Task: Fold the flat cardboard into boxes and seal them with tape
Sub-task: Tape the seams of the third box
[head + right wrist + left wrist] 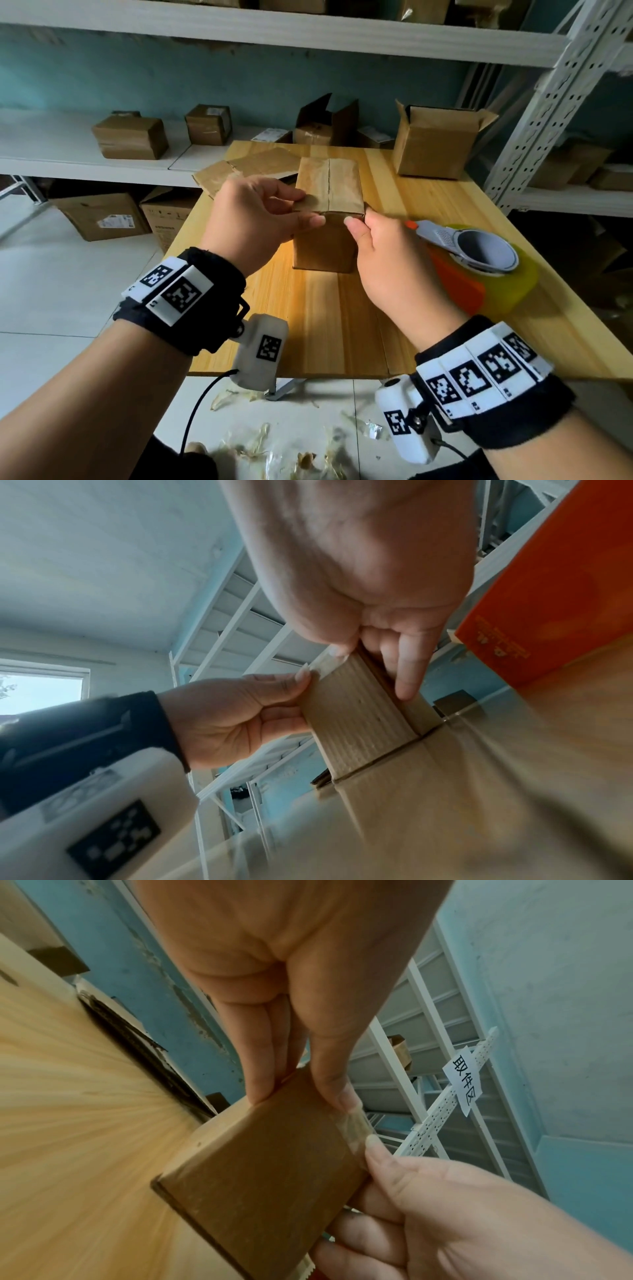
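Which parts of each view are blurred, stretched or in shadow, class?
Head view: shelf rails bow at the wide-angle edges, and the box casts a shadow toward the camera on the table. Left wrist view: the table grain smears into radial streaks, while the left hand looms large. Right wrist view: foreground cardboard is blurred, the window glares.

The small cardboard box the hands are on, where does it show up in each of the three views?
Head: the small cardboard box stands centre frame on the wooden table, between the left hand and right hand.
Left wrist: the box is lower centre, under the fingers.
Right wrist: the box is centre right.
Shared landmark: the clear tape on the box's near top edge, between both thumbs.
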### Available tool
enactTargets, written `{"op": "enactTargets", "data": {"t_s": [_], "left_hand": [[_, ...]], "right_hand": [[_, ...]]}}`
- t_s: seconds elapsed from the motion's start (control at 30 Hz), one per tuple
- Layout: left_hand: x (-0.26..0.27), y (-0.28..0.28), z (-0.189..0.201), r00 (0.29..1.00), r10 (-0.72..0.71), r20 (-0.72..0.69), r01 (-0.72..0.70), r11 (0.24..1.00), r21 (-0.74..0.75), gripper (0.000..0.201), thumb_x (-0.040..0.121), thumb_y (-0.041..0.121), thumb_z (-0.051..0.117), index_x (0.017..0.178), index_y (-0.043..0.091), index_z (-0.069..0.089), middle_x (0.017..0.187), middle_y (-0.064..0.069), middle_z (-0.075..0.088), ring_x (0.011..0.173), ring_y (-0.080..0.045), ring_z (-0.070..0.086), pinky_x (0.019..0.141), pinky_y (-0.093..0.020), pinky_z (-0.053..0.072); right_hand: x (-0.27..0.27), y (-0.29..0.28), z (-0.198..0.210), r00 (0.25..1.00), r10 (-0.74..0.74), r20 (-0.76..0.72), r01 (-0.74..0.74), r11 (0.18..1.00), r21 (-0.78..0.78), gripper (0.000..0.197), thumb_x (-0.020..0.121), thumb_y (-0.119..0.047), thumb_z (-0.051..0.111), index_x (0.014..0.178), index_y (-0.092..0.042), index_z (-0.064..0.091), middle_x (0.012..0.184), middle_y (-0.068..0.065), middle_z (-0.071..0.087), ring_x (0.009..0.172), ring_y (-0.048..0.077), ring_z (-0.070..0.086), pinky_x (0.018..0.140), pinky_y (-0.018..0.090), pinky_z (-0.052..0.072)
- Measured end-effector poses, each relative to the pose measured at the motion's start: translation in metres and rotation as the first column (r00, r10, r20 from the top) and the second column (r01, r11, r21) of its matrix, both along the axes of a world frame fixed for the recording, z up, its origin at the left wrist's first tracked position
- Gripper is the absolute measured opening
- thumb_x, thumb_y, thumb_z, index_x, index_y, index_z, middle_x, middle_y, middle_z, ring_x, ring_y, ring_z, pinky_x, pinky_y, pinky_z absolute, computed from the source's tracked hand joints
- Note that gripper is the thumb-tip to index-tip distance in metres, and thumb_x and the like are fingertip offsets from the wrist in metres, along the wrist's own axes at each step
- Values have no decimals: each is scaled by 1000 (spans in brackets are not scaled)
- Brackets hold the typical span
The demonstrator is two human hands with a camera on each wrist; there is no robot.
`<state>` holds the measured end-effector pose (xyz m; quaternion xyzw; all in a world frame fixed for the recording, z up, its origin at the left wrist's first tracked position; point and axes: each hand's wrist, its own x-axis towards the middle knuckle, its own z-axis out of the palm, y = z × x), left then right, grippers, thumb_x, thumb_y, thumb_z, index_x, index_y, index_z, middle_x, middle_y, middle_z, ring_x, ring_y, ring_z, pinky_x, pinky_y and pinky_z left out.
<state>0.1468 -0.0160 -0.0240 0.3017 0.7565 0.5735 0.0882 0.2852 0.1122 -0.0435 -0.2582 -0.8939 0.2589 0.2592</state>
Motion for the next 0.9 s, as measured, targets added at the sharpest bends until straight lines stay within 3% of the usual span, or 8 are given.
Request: {"op": "enactTargets", "data": {"t_s": [0.1, 0.23, 0.4, 0.53, 0.6, 0.73, 0.8, 0.9], "left_hand": [[3, -3, 2, 999, -6, 35, 6, 1000, 4, 47, 64, 32, 92, 106, 19, 77, 89, -2, 81, 83, -18, 79, 77, -39, 67], [14, -6, 5, 995, -49, 90, 49, 999, 8, 37, 76, 20, 89, 111, 14, 77, 85, -3, 81, 77, -18, 79, 67, -28, 65], [32, -8, 7, 987, -96, 127, 86, 993, 83, 36, 82, 22, 84, 115, 15, 74, 82, -3, 81, 74, -20, 79, 70, -34, 67], [30, -10, 10, 981, -107, 159, 77, 980, 181, 84, 68, 30, 90, 143, 12, 56, 86, -2, 82, 81, -18, 80, 73, -36, 66], [28, -9, 9, 974, -114, 195, 70, 973, 219, 116, 60, 34, 92, 159, 12, 35, 93, -3, 82, 89, -19, 80, 84, -41, 65], [20, -8, 8, 935, -170, 312, 41, 924, 381, 139, 57, 36, 91, 168, 15, 9, 90, -14, 77, 82, -25, 77, 80, -38, 63], [17, -9, 9, 911, -222, 347, 50, 896, 441, 133, 62, 35, 88, 168, 19, 8, 95, -28, 70, 72, -22, 70, 72, -33, 61], [8, -12, 9, 899, -249, 361, 79, 902, 425, 127, 64, 34, 93, 167, 26, 20, 99, -20, 71, 71, -16, 68, 67, -31, 57]], "right_hand": [[1, -3, 3, 999, -13, 29, 15, 998, -62, 32, 114, -41, 38, 97, -19, 55, 71, -8, 54, 60, 3, 51, 50, 9, 39], [1, -2, 8, 999, 9, 31, -1, 973, -231, 49, 113, -49, 33, 144, -15, 49, 97, -11, 60, 76, -2, 51, 56, 13, 34], [2, 4, 13, 997, 26, -73, -48, 946, -320, 43, 111, -53, 34, 143, -26, 45, 93, -24, 47, 82, -5, 53, 53, 10, 41], [6, 11, 22, 957, -18, -290, -119, 886, -449, 25, 109, -54, 38, 102, -47, 61, 90, -37, 64, 83, -27, 57, 67, 5, 43], [8, 10, 26, 929, -46, -368, -153, 856, -494, 18, 107, -52, 46, 97, -52, 61, 87, -48, 65, 86, -32, 56, 68, -1, 45], [11, 12, 27, 869, -74, -490, -235, 810, -538, 23, 94, -56, 57, 110, -48, 71, 107, -36, 73, 100, -22, 63, 76, 2, 50], [12, 11, 27, 837, -77, -542, -304, 758, -577, 38, 86, -57, 60, 118, -43, 74, 122, -24, 74, 116, -10, 65, 89, 12, 54], [12, 10, 30, 798, -128, -589, -385, 644, -661, 42, 79, -50, 69, 116, -33, 80, 124, -13, 77, 122, 6, 68, 100, 28, 56]]}}
